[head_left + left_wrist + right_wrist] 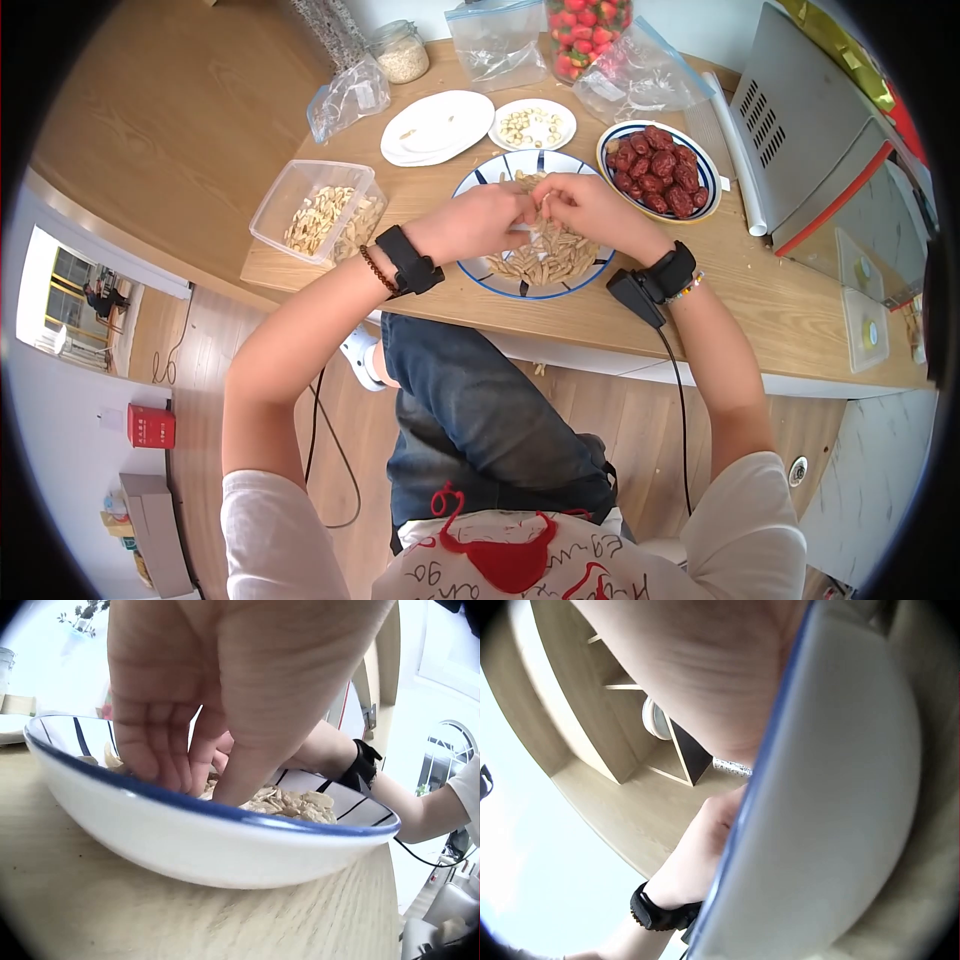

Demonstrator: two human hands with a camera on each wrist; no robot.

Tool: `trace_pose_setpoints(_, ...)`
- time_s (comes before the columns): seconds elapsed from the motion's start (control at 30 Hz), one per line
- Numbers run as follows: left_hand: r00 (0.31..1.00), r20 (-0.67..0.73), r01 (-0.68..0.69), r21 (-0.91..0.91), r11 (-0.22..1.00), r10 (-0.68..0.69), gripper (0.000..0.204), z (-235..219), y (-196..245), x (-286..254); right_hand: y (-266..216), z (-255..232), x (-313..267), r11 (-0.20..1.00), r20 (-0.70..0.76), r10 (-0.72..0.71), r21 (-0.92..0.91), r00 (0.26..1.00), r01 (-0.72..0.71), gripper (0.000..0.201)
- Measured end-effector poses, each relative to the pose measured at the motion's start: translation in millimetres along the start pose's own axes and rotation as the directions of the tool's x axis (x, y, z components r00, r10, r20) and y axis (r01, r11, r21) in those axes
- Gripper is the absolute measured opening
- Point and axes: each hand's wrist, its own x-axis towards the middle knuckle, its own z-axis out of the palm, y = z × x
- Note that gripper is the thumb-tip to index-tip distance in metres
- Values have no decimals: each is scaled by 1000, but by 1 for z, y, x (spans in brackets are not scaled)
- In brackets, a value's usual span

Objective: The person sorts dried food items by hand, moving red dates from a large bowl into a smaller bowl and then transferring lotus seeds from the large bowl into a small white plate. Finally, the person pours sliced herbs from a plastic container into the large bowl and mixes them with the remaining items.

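Over a white bowl (483, 178) with a blue rim and dark stripes, my left hand (480, 222) and right hand (598, 212) meet at the fingertips. Beige, flat dried pieces (545, 262) fill much of the bowl. Both hands pinch at a small dried piece there, mostly hidden by the fingers. In the left wrist view, the left hand (225, 697) reaches down inside the rim, thumb toward the near side. The right wrist view has the bowl's outer wall (832, 787) in front, hiding the right fingertips.
Left of the bowl stands a clear plastic box (275, 215) with pale pieces. Behind are a white oval plate (440, 130), a small plate (508, 113) of pale round pieces, and plastic bags (495, 50). A bowl of red dates (655, 170) and a grey appliance (810, 110) stand right.
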Motion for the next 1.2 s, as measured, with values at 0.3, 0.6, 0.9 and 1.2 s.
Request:
trace_pose_setpoints(0.3,998,-42,-44,110,993,48,19,9,5,10,-2,-5,0,991,-114,66,-105,991,-78,15)
trace_pose_setpoints(0.6,1000,-30,-2,225,974,9,15,6,4,13,8,-3,3,996,-157,1,-92,988,-16,17)
trace_pose_setpoints(0.9,946,-189,186,-352,917,-264,12,-20,5,9,-22,-5,-4,979,20,182,-101,983,-179,34)
trace_pose_setpoints(1.2,930,-179,259,-305,916,-322,10,-18,17,3,-23,-6,-4,970,112,240,10,964,-242,29)
